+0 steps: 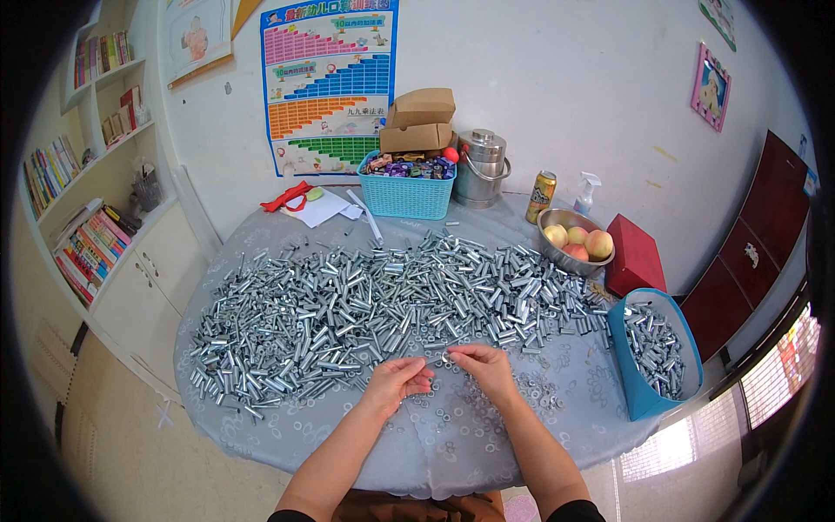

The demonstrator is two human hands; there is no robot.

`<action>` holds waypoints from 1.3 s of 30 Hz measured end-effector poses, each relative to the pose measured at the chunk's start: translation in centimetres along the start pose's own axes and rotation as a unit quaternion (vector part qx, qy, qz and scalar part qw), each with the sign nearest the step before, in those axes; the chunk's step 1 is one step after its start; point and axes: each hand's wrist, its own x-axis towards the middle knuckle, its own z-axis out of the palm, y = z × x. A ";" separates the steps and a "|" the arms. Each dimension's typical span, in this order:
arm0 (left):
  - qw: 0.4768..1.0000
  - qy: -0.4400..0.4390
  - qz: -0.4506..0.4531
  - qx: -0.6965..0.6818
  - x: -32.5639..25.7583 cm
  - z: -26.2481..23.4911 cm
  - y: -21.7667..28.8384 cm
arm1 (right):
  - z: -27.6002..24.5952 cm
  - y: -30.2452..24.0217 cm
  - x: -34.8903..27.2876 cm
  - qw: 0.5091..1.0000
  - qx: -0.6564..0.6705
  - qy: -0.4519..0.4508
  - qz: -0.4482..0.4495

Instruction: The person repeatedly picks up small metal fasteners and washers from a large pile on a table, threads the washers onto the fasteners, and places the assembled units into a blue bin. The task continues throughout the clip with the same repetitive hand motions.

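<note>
A wide heap of silvery metal sleeves (348,304) covers the middle of the table, with small bolts and washers mixed among them. At the heap's near edge, my right hand (487,370) pinches a small washer (445,357) between thumb and forefinger. Close beside it is my left hand (397,385), its fingers curled in and thumb against the forefinger; what they hold, if anything, is too small to make out. Loose washers (541,393) lie scattered on the cloth around my right wrist, and a few more lie under and between my hands.
A blue bin (620,357) of metal sleeves stands at the right edge. Behind the heap are a turquoise basket (404,198), steel pot (480,178), yellow can (540,197), spray bottle (587,193), fruit bowl (574,263) and red box (635,254). A grey cloth (348,452) covers the table.
</note>
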 end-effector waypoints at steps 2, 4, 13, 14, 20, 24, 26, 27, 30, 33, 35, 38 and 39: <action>1.000 0.002 -0.006 -0.004 0.0 0.0 0.0 | 0.1 0.0 -0.1 1.000 -0.005 -0.004 -0.015; 1.000 -0.001 -0.006 -0.011 0.0 0.1 0.0 | 0.1 0.0 -0.1 1.000 -0.011 -0.005 -0.017; 0.999 -0.022 -0.016 -0.040 0.2 -0.3 -0.2 | 0.7 -0.9 -0.6 0.968 -0.181 0.000 -0.173; 0.998 -0.026 -0.020 -0.044 0.2 -0.3 -0.2 | 0.8 -1.1 -0.7 0.966 -0.189 -0.002 -0.179; 0.997 -0.022 -0.013 -0.071 0.4 -0.5 -0.3 | 0.1 -1.1 -0.4 0.969 -0.214 0.045 -0.118; 0.998 -0.015 -0.002 -0.066 0.4 -0.6 -0.2 | -1.6 -0.8 -0.1 0.872 -0.447 0.031 -0.196; 0.998 -0.012 -0.001 -0.064 0.5 -0.5 -0.3 | -1.9 -0.2 -0.1 0.850 -0.469 0.002 -0.239; 0.998 -0.011 0.000 -0.062 0.4 -0.5 -0.3 | -1.9 0.0 -0.1 0.849 -0.471 0.001 -0.239; 0.998 -0.010 0.004 -0.057 0.4 -0.4 -0.2 | -2.0 0.7 0.2 0.845 -0.478 0.000 -0.240; 0.999 -0.008 0.007 -0.049 0.4 -0.5 -0.2 | -2.0 0.9 0.3 0.896 -0.402 0.025 -0.186; 0.999 -0.004 0.007 -0.044 0.3 -0.3 -0.1 | -1.4 -0.3 0.1 0.969 -0.231 0.062 -0.066; 0.999 0.001 0.006 -0.038 0.1 -0.2 -0.1 | -1.1 -0.7 0.1 0.984 -0.146 0.024 -0.098; 0.999 0.000 0.006 -0.033 0.1 -0.2 -0.1 | -0.9 -0.9 0.0 0.981 -0.152 0.014 -0.116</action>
